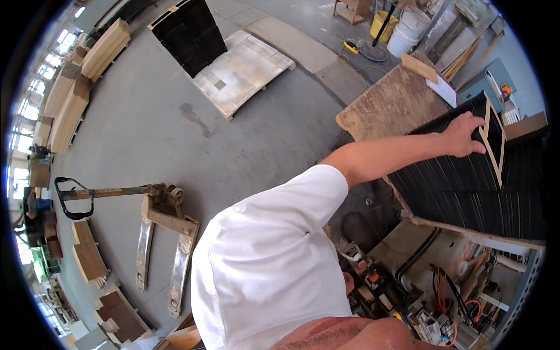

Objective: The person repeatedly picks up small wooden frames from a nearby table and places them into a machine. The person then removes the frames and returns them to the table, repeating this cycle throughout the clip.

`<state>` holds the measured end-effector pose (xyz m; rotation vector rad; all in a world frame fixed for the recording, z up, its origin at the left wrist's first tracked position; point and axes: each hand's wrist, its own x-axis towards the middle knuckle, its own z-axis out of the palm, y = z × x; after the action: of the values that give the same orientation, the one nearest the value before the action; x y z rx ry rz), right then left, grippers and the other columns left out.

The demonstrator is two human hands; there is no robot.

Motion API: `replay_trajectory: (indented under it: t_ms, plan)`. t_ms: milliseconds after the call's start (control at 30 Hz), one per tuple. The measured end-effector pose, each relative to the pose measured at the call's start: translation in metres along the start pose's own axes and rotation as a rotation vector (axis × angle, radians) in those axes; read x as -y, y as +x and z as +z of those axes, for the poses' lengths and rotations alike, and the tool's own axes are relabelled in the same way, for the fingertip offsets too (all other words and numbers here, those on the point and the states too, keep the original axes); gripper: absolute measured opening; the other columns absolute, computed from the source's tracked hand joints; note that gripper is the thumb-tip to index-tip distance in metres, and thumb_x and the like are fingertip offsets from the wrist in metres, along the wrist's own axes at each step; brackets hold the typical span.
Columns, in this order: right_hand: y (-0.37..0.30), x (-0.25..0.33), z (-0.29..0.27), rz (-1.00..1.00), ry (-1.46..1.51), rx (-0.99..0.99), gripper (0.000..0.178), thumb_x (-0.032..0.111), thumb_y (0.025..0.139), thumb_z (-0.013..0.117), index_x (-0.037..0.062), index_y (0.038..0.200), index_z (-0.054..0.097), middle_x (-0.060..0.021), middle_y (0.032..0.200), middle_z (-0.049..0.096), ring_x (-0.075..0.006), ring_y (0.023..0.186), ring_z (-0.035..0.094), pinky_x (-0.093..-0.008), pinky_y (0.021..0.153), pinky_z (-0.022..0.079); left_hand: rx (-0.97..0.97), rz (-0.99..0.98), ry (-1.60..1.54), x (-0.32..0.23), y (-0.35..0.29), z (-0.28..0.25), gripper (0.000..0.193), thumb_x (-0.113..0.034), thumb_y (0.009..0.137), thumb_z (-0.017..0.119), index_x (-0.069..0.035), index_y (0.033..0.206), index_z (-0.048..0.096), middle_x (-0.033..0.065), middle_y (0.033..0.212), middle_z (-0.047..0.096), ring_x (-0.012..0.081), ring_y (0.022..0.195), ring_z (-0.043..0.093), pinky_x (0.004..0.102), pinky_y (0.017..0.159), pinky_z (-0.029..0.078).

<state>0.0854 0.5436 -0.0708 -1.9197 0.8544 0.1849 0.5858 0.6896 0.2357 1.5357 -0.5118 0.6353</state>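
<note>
Black stack [466, 204] at right of frame, pale strips [492, 156] along its upper right edge. Left hand [464, 135] on its upper part, fingers bent at strips; whether clamped, cannot tell. Strips' long axis runs top to bottom of frame, roughly crosswise to outstretched left forearm [402, 153]. Left arm nearer; right hand out of view. Brown tabletop [388, 99] just beside stack, toward upper left.

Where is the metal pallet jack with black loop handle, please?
The metal pallet jack stands on the grey floor, lower left in the head view, with its forks between the brown wooden stack and the person's white shirt.
</note>
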Motion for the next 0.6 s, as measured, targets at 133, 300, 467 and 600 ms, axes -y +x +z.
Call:
replay_trajectory:
  t_ms: [133, 300, 467, 600]
  plan:
    - [-0.008, 0.002, -0.007, 0.087, 0.001, 0.012, 0.017, 0.008, 0.079, 0.061, -0.0043, 0.09, 0.061, -0.0051, 0.076, 0.06, -0.0132, 0.064, 0.054, -0.0276, 0.055, 0.044, 0.018, 0.007, 0.0, 0.006, -0.002, -0.002, 0.067, -0.031, 0.06, 0.087, -0.004, 0.114, 0.059, 0.0154, 0.096, 0.052, 0.0333, 0.092, 0.054, 0.0404, 0.082, 0.045]
    - [-0.018, -0.017, -0.006, 0.029, 0.059, -0.068, 0.016, 0.01, 0.079, 0.062, -0.0035, 0.087, 0.061, -0.0048, 0.074, 0.061, -0.0144, 0.061, 0.054, -0.0296, 0.054, 0.044, 0.038, -0.033, -0.013, 0.001, -0.007, -0.001, 0.071, -0.032, 0.063, 0.085, -0.002, 0.119, 0.055, 0.0173, 0.098, 0.051, 0.0342, 0.096, 0.052, 0.041, 0.086, 0.043]
    - [-0.034, -0.056, -0.028, -0.212, -0.358, -0.245, 0.021, 0.016, 0.082, 0.068, -0.0008, 0.094, 0.063, -0.0069, 0.071, 0.062, -0.0183, 0.061, 0.056, -0.0323, 0.061, 0.048, -0.134, 0.125, -0.024, -0.046, -0.029, -0.005, 0.061, -0.026, 0.072, 0.077, 0.001, 0.119, 0.047, 0.022, 0.116, 0.05, 0.0386, 0.111, 0.046, 0.0458, 0.097, 0.038]
    - [-0.064, 0.104, -0.089, -0.183, -0.241, -0.383, 0.016, 0.011, 0.083, 0.064, -0.0005, 0.095, 0.063, -0.0151, 0.081, 0.066, -0.0259, 0.073, 0.063, -0.0362, 0.068, 0.05, 0.014, -0.088, -0.464, -0.069, -0.109, -0.013, 0.025, -0.008, 0.096, 0.05, 0.0, 0.119, 0.052, 0.011, 0.107, 0.061, 0.0163, 0.093, 0.06, 0.027, 0.083, 0.048]
